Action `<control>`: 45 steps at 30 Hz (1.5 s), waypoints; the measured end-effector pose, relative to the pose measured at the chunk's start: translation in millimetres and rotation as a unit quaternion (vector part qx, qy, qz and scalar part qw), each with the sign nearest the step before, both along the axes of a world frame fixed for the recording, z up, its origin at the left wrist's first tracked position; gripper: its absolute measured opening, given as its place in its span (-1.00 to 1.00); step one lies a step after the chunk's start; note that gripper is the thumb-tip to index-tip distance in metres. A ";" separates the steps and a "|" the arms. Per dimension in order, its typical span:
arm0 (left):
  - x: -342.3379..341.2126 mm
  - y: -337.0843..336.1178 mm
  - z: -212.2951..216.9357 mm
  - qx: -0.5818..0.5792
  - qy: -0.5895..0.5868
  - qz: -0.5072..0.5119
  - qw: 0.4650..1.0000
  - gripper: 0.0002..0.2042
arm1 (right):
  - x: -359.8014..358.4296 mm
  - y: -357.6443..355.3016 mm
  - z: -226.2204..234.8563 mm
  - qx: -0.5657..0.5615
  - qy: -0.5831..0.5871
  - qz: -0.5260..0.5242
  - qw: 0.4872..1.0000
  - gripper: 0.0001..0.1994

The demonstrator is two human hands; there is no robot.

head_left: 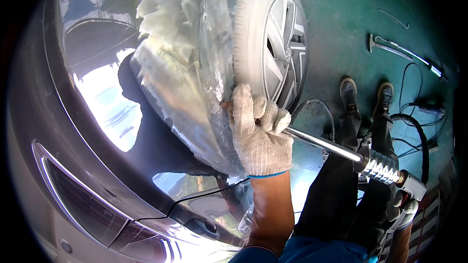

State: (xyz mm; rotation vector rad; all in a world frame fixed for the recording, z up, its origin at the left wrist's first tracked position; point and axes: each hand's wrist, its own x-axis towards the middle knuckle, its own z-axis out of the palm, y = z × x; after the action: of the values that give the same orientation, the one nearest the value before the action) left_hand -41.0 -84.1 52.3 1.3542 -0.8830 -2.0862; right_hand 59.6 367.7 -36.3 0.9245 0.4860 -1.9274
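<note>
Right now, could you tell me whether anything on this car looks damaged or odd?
Yes. The panel beside the wheel looks sanded to dull bare metal, with crumpled plastic sheeting over it. The left hand grips a metal rod tool against it; hand tools lie loose on the floor.

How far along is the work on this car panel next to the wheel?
Done: the panel beside the wheel shows a dull, bare-looking patch, with plastic sheet draped above. In hand: the gloved left hand grips a metal rod at the panel; the right hand sits at its far end. Left: the patch is unpainted.
</note>
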 end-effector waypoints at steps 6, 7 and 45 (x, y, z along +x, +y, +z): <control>4.8 -4.1 -4.6 0.053 0.106 -0.018 0.993 -0.83 | 3.4 15.1 -12.9 -0.108 -0.011 -0.012 0.994 -0.59; 7.0 -6.1 -5.2 0.063 0.134 -0.032 0.988 -0.81 | 11.4 24.2 -11.7 -0.086 -0.050 -0.020 0.995 -0.58; 2.0 -19.0 -41.2 0.190 0.480 -0.169 0.840 -0.76 | 2.3 12.6 4.6 -0.024 -0.007 0.018 1.000 -0.60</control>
State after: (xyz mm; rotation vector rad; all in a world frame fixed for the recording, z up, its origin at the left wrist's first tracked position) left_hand -39.0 -103.1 11.1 0.1222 -0.2639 -2.8445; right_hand 61.9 380.3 -31.7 0.8922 0.4446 -1.8916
